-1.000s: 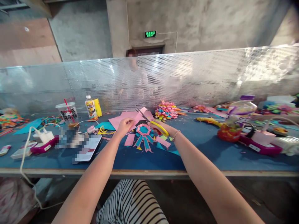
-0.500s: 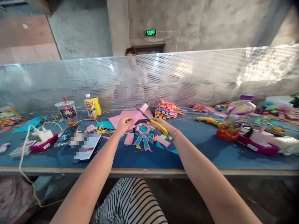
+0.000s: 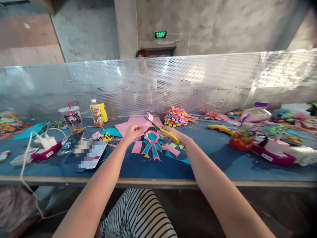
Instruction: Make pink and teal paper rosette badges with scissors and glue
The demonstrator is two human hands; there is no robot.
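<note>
Head view: the paper rosette [image 3: 154,149], pink and blue with its tails toward you, lies flat on the bench [image 3: 148,172] and serves here as the landmark. Your left hand [image 3: 132,133], beyond the rosette and to its left, pinches a pink paper strip [image 3: 146,125] between thumb and fingers; the strip rises past the rosette's far side, its free end curling. Your right hand [image 3: 176,132], beyond the rosette and to its right, has its grip closed about the yellow-handled scissors [image 3: 173,137], though the finger placement in the loops is hidden. The dark blades point away and leftward to the strip; whether they are parted or meeting, you cannot tell at this scale. Holding the strip by its near end probably steadies it and leaves the far end free for the blades, while raising both hands beyond the rosette seems to spare its folds. Pink sheets [image 3: 121,128] lie beyond and left of the rosette, likely kept within reach as stock. A short pink piece [image 3: 137,147] rests just left of the rosette, another [image 3: 172,150] to its right, and a layered paper bundle [image 3: 176,116] sits beyond it, rightward.
</note>
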